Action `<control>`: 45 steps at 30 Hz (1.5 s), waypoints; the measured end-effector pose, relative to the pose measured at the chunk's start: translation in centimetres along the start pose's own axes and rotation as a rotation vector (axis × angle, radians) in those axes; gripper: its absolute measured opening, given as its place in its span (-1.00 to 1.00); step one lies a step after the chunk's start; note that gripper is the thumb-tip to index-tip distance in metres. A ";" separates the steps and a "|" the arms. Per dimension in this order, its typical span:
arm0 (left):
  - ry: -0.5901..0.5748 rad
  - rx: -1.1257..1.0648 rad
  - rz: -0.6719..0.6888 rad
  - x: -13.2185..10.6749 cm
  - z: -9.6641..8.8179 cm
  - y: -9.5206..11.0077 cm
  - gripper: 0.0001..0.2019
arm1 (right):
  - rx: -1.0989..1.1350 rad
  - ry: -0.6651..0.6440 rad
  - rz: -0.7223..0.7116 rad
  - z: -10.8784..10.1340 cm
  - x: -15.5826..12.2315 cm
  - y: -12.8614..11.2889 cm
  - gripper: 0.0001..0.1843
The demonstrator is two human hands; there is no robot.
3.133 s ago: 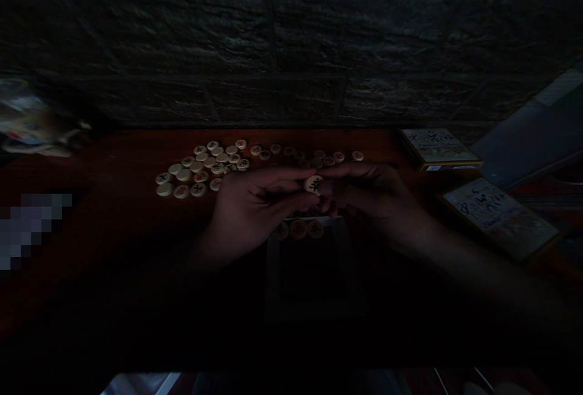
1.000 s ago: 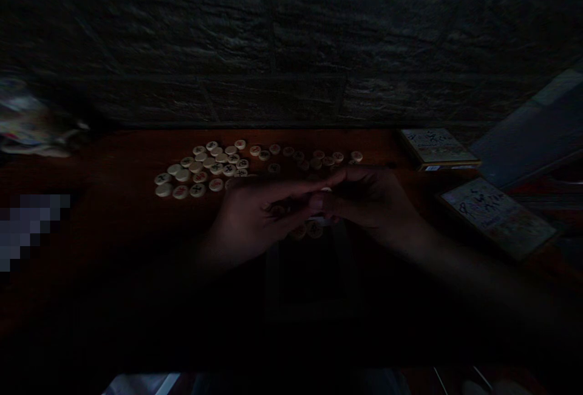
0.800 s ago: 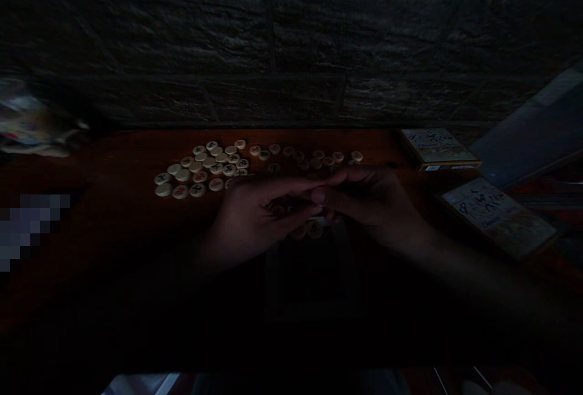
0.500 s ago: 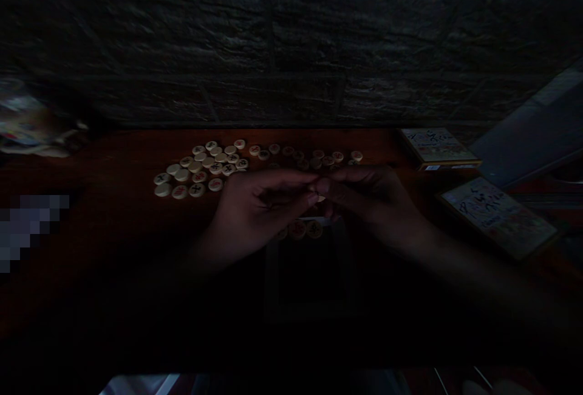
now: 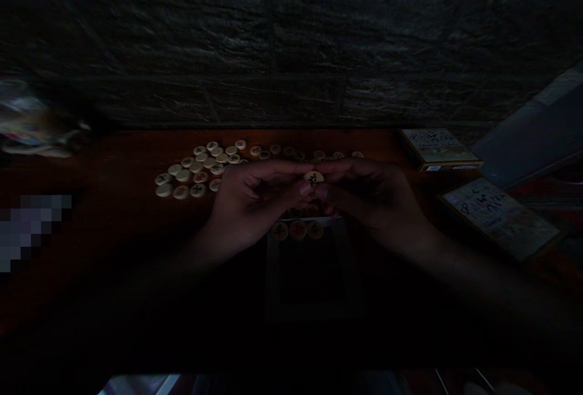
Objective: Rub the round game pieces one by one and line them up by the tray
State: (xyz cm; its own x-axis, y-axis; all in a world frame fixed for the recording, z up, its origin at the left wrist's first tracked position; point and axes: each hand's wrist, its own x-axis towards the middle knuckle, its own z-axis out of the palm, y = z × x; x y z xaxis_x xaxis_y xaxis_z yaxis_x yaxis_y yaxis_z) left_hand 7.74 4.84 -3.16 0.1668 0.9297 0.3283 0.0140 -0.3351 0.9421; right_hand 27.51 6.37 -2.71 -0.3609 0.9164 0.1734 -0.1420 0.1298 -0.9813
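A round cream xiangqi piece [image 5: 314,180] with a dark carved character is pinched upright between the fingertips of my left hand [image 5: 250,200] and my right hand [image 5: 368,200]. Just below my hands lie three similar pieces in a row [image 5: 297,230], at the top edge of a dark, pale-rimmed square frame [image 5: 314,273]. To the left of my left hand is a dense cluster of pieces [image 5: 191,170]. Behind my fingers, a looser line of pieces [image 5: 286,151] is partly hidden.
The reddish-brown wooden table [image 5: 91,164] meets a dark stone wall [image 5: 291,48]. Two printed boxes [image 5: 437,149] [image 5: 498,217] lie at the right, beside a grey panel [image 5: 532,133]. A blurred object [image 5: 31,118] sits at the far left.
The piece, mostly hidden by my fingers half a second ago, now shows its face between my fingertips. Both hands have shifted slightly up the picture, covering more of the back line of pieces.
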 end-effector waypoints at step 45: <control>-0.105 -0.284 -0.216 0.3 -0.4 -0.3 -0.74 | -0.340 0.007 -0.333 -0.3 -0.7 0.7 -0.64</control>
State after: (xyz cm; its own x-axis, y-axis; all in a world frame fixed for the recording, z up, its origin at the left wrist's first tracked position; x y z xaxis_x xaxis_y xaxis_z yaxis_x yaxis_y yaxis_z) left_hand 7.44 5.27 -3.29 0.2900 0.9489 0.1244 -0.2121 -0.0631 0.9752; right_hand 27.94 5.90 -3.53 -0.3408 0.8062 0.4836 0.0609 0.5323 -0.8444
